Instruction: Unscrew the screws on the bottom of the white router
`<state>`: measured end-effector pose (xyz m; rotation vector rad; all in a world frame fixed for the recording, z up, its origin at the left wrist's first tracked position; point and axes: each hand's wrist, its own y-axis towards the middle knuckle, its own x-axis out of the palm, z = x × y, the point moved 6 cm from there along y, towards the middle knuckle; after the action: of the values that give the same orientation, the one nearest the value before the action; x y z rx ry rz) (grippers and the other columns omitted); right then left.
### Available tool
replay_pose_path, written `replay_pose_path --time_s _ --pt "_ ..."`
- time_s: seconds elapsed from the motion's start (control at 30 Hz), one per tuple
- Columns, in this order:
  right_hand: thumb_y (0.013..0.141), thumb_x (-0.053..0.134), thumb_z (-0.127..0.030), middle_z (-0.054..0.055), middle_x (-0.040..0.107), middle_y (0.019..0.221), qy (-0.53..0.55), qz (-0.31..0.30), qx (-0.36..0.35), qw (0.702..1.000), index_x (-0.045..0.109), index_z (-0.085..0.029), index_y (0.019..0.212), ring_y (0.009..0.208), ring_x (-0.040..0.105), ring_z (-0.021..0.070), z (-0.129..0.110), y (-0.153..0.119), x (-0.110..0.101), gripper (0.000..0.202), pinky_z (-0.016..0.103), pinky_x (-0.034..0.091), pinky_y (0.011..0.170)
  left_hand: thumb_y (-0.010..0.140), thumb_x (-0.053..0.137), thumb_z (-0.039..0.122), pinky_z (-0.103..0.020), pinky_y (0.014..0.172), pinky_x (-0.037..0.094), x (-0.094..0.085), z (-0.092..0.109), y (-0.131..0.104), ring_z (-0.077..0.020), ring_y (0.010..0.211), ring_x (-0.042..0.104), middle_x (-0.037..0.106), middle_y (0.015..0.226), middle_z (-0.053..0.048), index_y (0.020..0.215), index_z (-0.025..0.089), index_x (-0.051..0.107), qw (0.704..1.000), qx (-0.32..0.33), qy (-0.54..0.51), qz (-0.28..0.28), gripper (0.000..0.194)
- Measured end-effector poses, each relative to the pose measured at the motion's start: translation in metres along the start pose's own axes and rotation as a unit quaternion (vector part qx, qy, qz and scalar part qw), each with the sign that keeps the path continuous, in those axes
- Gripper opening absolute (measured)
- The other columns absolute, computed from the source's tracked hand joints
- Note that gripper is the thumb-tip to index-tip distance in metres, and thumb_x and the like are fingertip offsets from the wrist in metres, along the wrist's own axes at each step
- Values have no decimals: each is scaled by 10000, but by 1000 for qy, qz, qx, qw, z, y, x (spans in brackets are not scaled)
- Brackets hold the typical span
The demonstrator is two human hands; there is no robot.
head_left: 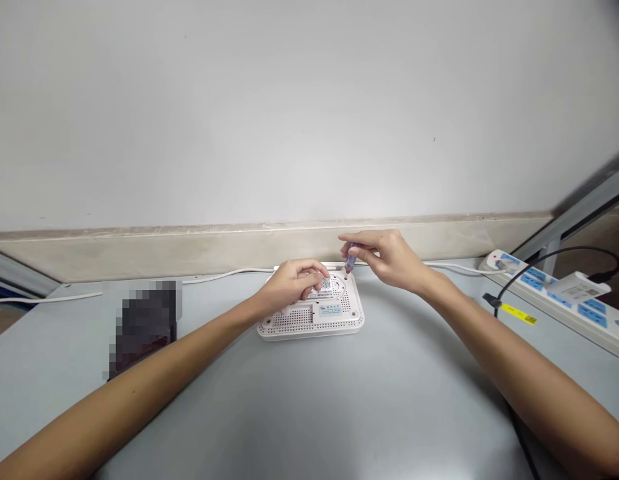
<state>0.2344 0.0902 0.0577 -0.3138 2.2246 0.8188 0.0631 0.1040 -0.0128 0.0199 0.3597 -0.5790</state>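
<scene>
A white router (pixel 292 333) lies on the table with its vented, labelled underside facing up. My left hand (pixel 292 283) rests over its left half, fingers curled in and thumb close to the index finger. Whatever those fingers may hold is hidden. My right hand (pixel 389 257) grips a small screwdriver (pixel 350 259) with a translucent purple handle between thumb and fingers. It stands nearly upright, its lower end at the router's far right corner, by a corner hole. Part of the handle is covered by my fingers.
A power strip (pixel 609 339) with blue sockets runs along the right side, with a white adapter (pixel 572 290) plugged in. A black cable (pixel 522 433) hangs toward the front. White cable (pixel 239 272) follows the wall. A dark, pixelated object (pixel 146 327) stands left.
</scene>
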Motion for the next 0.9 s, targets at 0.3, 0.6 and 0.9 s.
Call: replay_pose_path --time_s 0.3,0.6,0.9 --pt "942 515 -291 81 746 946 -124 31 -57 990 689 -170 1148 766 681 181 -1 -3 -2 295 304 508 708 868 545 353 -186 430 352 0 -1 0 -62 503 439 583 727 -18 942 192 660 1000 11 -10 7 211" --pt "907 519 -186 63 747 934 -67 23 -61 996 697 -179 1144 847 685 208 -9 -2 -5 296 338 514 767 863 557 302 -181 423 342 0 5 -1 -53 495 447 574 701 -11 925 177 662 1000 19 -8 13 174" --pt "958 460 -236 85 713 968 -115 34 -66 991 629 -149 1229 823 652 183 -2 -2 0 331 320 501 745 878 559 322 -164 441 367 -1 -2 0 -53 510 449 577 724 -17 959 173 657 1000 18 -19 3 196"
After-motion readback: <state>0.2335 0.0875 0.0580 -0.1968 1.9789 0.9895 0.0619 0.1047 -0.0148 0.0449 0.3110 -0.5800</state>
